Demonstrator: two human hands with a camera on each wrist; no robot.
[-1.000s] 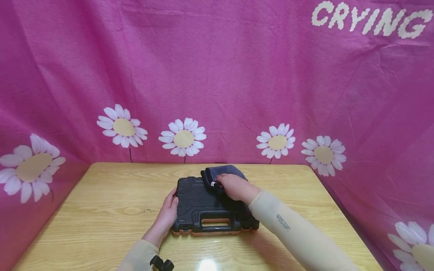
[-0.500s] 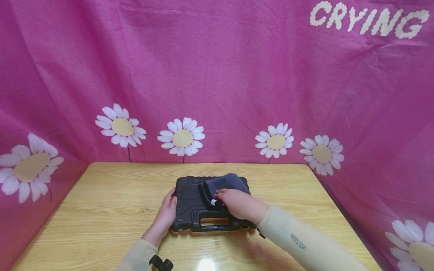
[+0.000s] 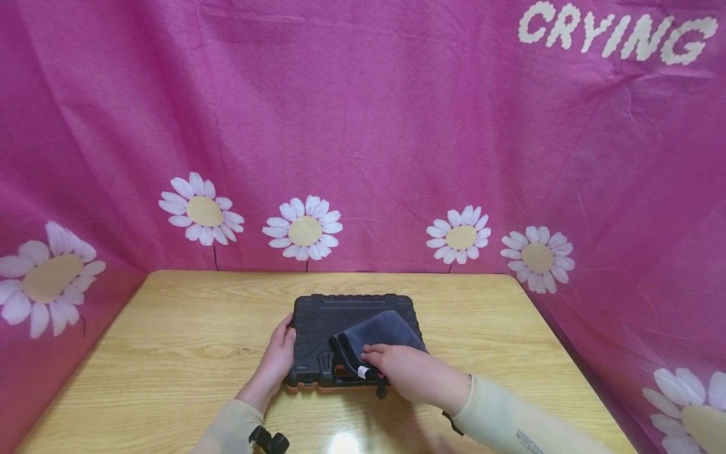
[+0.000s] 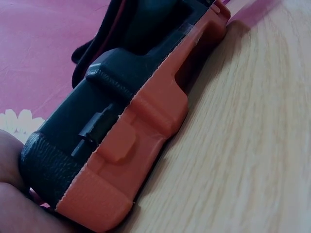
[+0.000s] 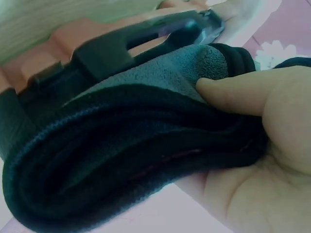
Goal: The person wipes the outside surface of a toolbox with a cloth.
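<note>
A black plastic carrying case (image 3: 351,309) with an orange lower half (image 4: 146,116) lies flat on the wooden table, handle side toward me. My left hand (image 3: 275,362) rests along its left side; in the left wrist view, fingers (image 4: 9,160) touch the case's corner. A folded grey cloth (image 3: 380,334) with black edging and a white tag lies over the right front of the lid. My right hand (image 3: 416,372) grips it, thumb on top in the right wrist view and the other fingers underneath, partly hidden. The cloth covers most of the case's handle.
The wooden table (image 3: 187,353) spreads around the case on all sides. Behind and beside it hangs a pink curtain (image 3: 363,126) printed with white daisies and lettering. A black wrist mount (image 3: 269,440) sits on the left sleeve.
My right hand has drawn the cloth from the case's far right edge toward me, down over the handle. The left hand and the case stay in place.
</note>
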